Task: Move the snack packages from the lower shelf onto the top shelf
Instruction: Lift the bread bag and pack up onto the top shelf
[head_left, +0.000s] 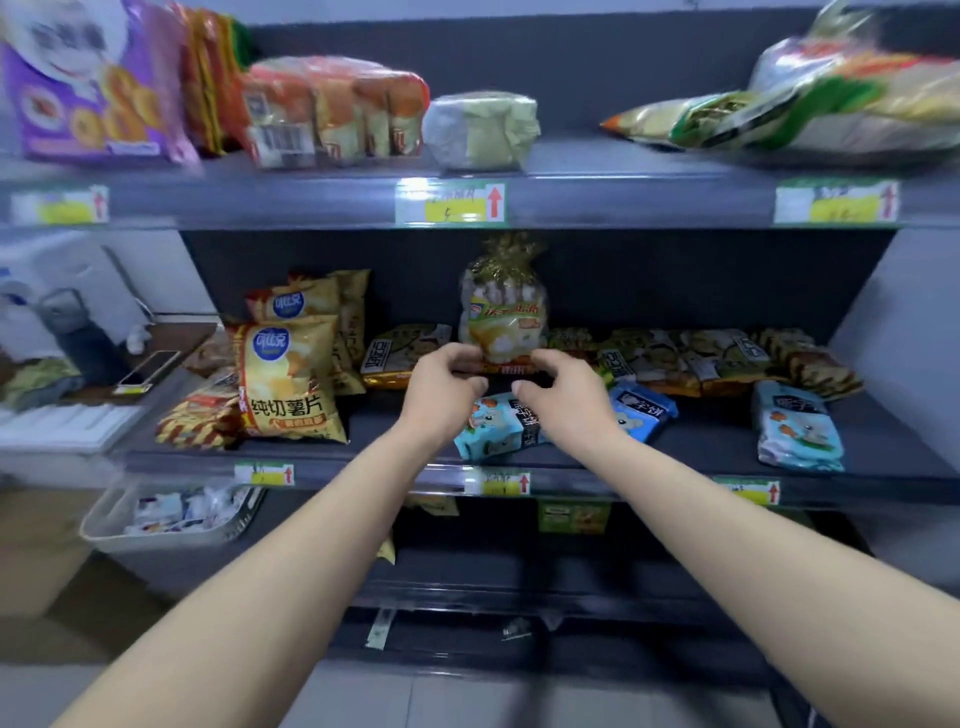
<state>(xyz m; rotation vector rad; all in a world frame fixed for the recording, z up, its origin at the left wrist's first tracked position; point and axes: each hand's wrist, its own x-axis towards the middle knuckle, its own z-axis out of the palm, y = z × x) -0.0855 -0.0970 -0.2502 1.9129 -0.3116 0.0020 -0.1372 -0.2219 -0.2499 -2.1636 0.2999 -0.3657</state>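
Note:
A clear snack bag (503, 317) with a gold tie stands upright in the middle of the lower shelf (691, 441). My left hand (445, 382) and my right hand (563, 387) sit at either side of its base, fingers curled and apart, not closed around it. Just below my hands lies a blue biscuit pack (493, 428). Yellow chip bags (288, 382) stand to the left. The top shelf (597, 171) holds a purple cookie bag (93, 88), orange packs (332, 114), a pale green pack (480, 130) and a large bag (831, 114) at the right.
More flat snack packs (691, 358) lie along the back right of the lower shelf, with blue packs (797, 426) in front. A white basket (171, 519) hangs low on the left. A desk with a phone (148, 371) stands beyond the shelf's left end.

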